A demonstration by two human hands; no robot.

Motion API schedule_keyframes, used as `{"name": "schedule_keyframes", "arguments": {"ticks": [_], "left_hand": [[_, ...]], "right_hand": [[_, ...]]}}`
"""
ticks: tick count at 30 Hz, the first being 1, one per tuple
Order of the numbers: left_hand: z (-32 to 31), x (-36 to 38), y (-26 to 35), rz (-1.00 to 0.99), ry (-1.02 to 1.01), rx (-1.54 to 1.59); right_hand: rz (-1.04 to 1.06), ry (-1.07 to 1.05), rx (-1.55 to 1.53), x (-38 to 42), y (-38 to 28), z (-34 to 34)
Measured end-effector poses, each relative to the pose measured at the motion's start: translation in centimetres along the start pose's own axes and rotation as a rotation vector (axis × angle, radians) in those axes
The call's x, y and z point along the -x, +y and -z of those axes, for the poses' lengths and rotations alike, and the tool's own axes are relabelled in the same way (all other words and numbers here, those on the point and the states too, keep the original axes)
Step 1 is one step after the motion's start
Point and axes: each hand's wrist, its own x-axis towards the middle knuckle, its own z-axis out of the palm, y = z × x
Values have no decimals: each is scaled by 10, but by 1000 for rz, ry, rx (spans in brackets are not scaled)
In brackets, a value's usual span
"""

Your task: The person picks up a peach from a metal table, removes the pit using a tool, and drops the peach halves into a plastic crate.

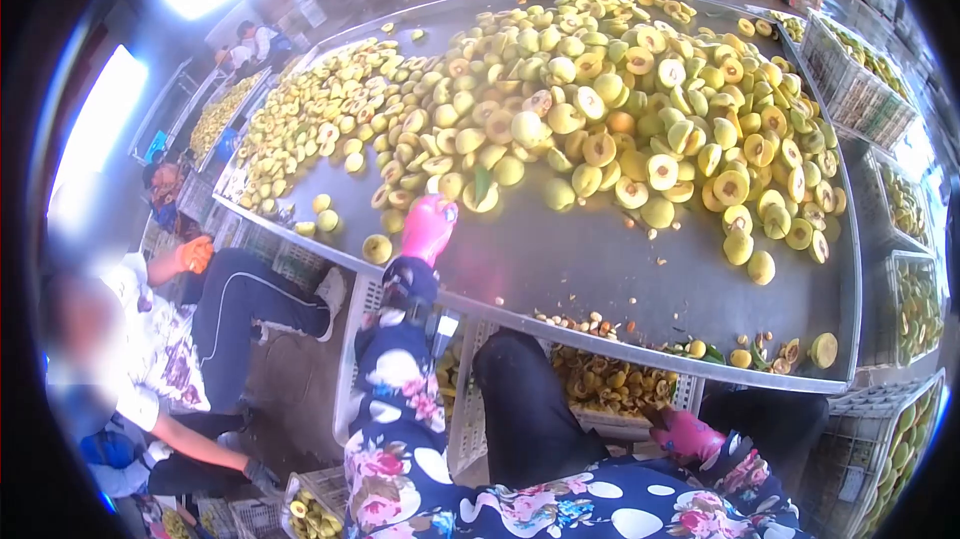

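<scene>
My left hand (429, 229), in a pink glove, is closed at the front edge of the heap of halved yellow-green stone fruit (600, 99). What it holds, if anything, is hidden. A single fruit (377, 249) lies just left of it on the metal table (590, 269). Low by my lap is my right hand (690, 436), also pink-gloved, with its fingers curled at a small dark brown thing I cannot make out. Behind that hand, under the table edge, stands a crate of fruit scraps (620, 384).
Loose pits (580, 323) and scraps lie along the table's raised near rim (620, 347). Crates of fruit (915, 304) line the right side. A seated co-worker with an orange glove (195, 254) is at left, and another person's dark-gloved hand (262, 476) is near a lower crate (315, 509).
</scene>
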Motion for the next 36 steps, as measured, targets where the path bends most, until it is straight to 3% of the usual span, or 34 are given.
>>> {"name": "schedule_keyframes", "arguments": {"ticks": [1,2,5,8,11,14,17,20,24,36], "left_hand": [[-17,-19,0,-11,10,17],[-23,-18,29,-89,62,-327],[-56,-18,61,-106,146,-483],[-71,-10,78,-64,-255,-108],[-91,19,99,8,-392,269],[-75,62,131,200,-642,869],[-67,107,149,629,-986,1638],[-62,160,184,726,-918,1770],[-77,211,201,610,-871,1820],[-92,283,230,645,-899,1778]], "right_hand": [[-29,7,10,4,-9,1],[-42,10,4,3,-11,2],[-57,8,-21,0,-9,5],[-11,-17,18,-5,-1,0],[53,-21,187,-3,-2,2],[52,-23,129,11,-3,8],[31,-53,-159,29,-3,13],[199,-70,-486,52,-25,16],[278,77,-399,83,-64,22],[428,292,-225,99,-78,12]]}}
